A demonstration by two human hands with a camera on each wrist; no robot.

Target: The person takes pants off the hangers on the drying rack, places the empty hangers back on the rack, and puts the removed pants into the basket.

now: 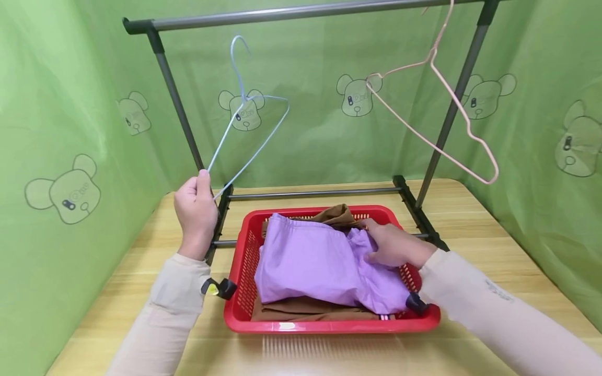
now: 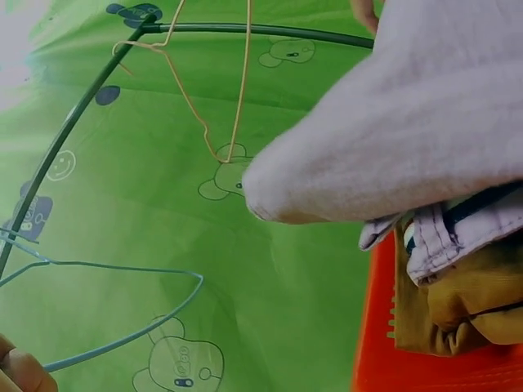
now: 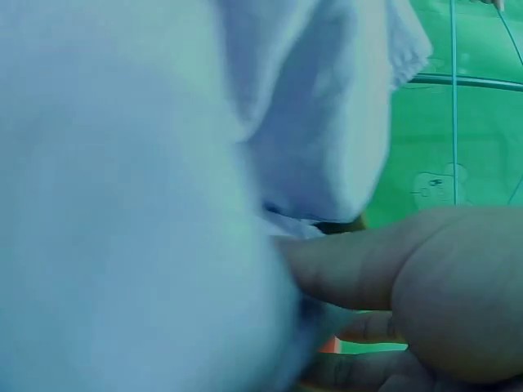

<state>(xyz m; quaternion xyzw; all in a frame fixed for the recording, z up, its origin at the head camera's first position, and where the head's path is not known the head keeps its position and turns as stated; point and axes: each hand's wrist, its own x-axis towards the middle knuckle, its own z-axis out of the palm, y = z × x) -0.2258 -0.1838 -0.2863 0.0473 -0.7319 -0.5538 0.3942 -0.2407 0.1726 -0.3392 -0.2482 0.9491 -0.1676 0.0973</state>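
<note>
A pale blue wire hanger stands hook-up in the head view, its left end gripped by my left hand. In the left wrist view, fingers hold that same hanger. A folded lavender garment lies on top of brown clothing in the red basket. My right hand is at the garment's right side, thumb and fingers around its cloth. Up close in the right wrist view, the thumb presses into the fabric, which hides the fingertips.
A pink wire hanger hangs on the right of the rack's metal bar. The rack's posts and feet stand behind the basket on the wooden table. Green curtains with bear drawings enclose the sides and back.
</note>
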